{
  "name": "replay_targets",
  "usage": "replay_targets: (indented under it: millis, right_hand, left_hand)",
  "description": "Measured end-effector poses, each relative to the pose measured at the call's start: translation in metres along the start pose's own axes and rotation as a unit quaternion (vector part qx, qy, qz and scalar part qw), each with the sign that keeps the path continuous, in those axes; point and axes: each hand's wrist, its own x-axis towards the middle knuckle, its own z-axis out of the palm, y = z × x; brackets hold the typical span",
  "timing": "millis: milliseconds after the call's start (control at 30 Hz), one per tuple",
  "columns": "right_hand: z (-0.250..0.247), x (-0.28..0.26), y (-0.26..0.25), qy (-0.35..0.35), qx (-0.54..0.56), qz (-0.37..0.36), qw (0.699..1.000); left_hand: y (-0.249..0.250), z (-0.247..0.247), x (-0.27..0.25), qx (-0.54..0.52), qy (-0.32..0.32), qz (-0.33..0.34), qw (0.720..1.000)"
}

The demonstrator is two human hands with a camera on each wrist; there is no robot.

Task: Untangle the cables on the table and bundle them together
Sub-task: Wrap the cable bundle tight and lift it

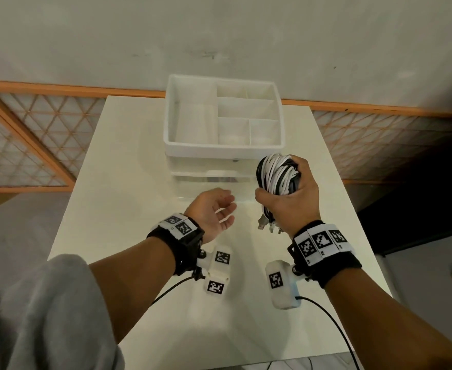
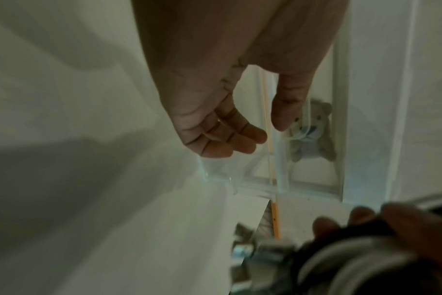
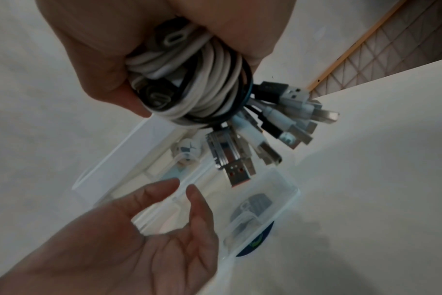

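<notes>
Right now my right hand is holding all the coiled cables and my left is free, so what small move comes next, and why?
Probably bring the left hand across to steady the dangling plugs. The right hand already has its grip on the bundle of white and black cables above the table, while the plug ends hang loose and nothing visible ties the coil.

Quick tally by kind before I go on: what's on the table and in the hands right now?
Coiled black-and-white cable bundle, gripped in the right hand: 1
White plastic compartment organiser with clear drawers: 1
Hands: 2, the left hand empty
Total: 4
</notes>
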Motion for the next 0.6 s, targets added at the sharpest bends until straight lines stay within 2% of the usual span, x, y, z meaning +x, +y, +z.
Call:
replay_targets:
  millis: [133, 233, 300, 333, 367, 433, 467, 533, 567, 600]
  right_hand:
    - [-0.002, -0.001, -0.005, -0.020, 0.000, -0.013, 1.000]
    - [-0.001, 0.002, -0.017, -0.033, -0.004, -0.036, 0.999]
    - [0.001, 0.004, -0.025, -0.045, 0.000, -0.051, 0.998]
    - [0.002, 0.007, -0.028, -0.052, -0.002, -0.059, 0.997]
    - [0.005, 0.008, -0.031, -0.060, -0.005, -0.069, 0.996]
    - [0.012, 0.011, -0.036, -0.081, -0.018, -0.088, 0.993]
    - [0.015, 0.012, -0.037, -0.093, -0.032, -0.097, 0.990]
    - [0.024, 0.014, -0.040, -0.126, -0.074, -0.106, 0.984]
    - [0.028, 0.015, -0.041, -0.147, -0.099, -0.106, 0.978]
    - [0.032, 0.017, -0.041, -0.170, -0.127, -0.106, 0.971]
  left_hand:
    - [-0.035, -0.023, -0.021, 0.046, -0.009, -0.033, 0.998]
    - [-0.035, -0.028, -0.045, 0.153, -0.025, -0.032, 0.987]
    - [-0.022, -0.024, -0.062, 0.245, -0.042, 0.029, 0.968]
    - [-0.013, -0.021, -0.067, 0.279, -0.041, 0.090, 0.955]
    - [-0.006, -0.020, -0.069, 0.313, -0.029, 0.161, 0.936]
    - [0.006, -0.022, -0.069, 0.423, 0.018, 0.266, 0.866]
    - [0.008, -0.025, -0.067, 0.506, 0.038, 0.272, 0.818]
    - [0.003, -0.033, -0.064, 0.653, 0.044, 0.221, 0.724]
    - [-0.002, -0.036, -0.064, 0.689, 0.031, 0.201, 0.695]
    - [-0.006, -0.038, -0.065, 0.703, 0.017, 0.196, 0.683]
